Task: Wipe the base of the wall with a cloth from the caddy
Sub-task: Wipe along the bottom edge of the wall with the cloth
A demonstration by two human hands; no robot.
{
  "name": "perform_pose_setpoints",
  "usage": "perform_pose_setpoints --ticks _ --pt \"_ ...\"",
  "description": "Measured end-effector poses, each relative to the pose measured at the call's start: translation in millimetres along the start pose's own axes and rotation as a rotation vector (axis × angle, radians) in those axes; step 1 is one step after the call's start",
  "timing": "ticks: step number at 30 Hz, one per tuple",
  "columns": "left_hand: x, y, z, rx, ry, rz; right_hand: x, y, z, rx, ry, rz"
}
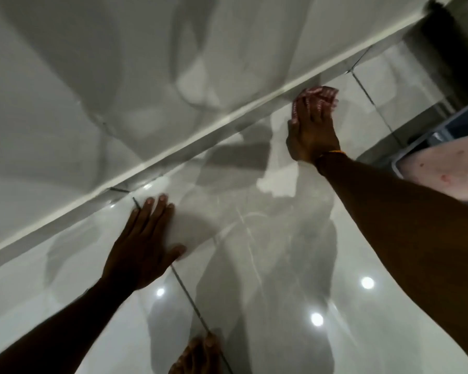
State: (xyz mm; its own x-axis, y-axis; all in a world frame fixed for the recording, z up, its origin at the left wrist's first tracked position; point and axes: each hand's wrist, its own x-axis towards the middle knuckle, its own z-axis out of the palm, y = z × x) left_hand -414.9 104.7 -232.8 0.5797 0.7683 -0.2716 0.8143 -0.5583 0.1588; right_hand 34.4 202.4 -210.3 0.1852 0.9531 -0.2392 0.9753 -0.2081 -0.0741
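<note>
My right hand (310, 130) presses a red-and-white patterned cloth (319, 97) against the glossy floor right where it meets the base of the wall (200, 130), a white skirting strip running diagonally from lower left to upper right. The cloth shows past my fingertips and along the hand's left side. My left hand (143, 244) lies flat on the floor tile, fingers spread, a short way from the skirting, holding nothing. The blue caddy (443, 130) sits at the right edge, partly hidden.
A pink spotted garment (449, 171) covers the right edge in front of the caddy. A bare foot (200, 354) shows at the bottom centre. The shiny grey floor tiles (281, 265) reflect ceiling lights. A dark opening (441, 36) lies at the upper right.
</note>
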Motion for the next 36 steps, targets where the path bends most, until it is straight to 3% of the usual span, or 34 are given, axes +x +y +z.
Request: perform_pose_setpoints --ticks 2,5,8,11,16,23,33,36 --pt "1 -2 8 0.022 0.04 0.015 19 16 -8 0.105 -0.027 0.143" --pt "1 -4 14 0.029 0.069 0.007 29 36 -10 0.12 0.04 0.164" --pt "1 -2 9 0.041 0.036 -0.01 35 50 -7 0.146 0.127 0.224" --pt "3 -2 5 0.044 -0.009 -0.018 54 65 -18 0.185 0.104 0.342" --pt "7 0 2 -0.008 0.007 -0.029 57 78 -33 0.302 0.182 0.325" --pt "7 0 4 0.017 0.033 0.005 14 25 -8 0.185 0.194 -0.016" --pt "1 -1 -2 0.003 0.017 -0.004 -89 -156 31 0.352 0.13 -0.244" --pt "-11 3 -3 -0.015 0.0 -0.075 -116 -212 40 0.368 0.068 -0.423"
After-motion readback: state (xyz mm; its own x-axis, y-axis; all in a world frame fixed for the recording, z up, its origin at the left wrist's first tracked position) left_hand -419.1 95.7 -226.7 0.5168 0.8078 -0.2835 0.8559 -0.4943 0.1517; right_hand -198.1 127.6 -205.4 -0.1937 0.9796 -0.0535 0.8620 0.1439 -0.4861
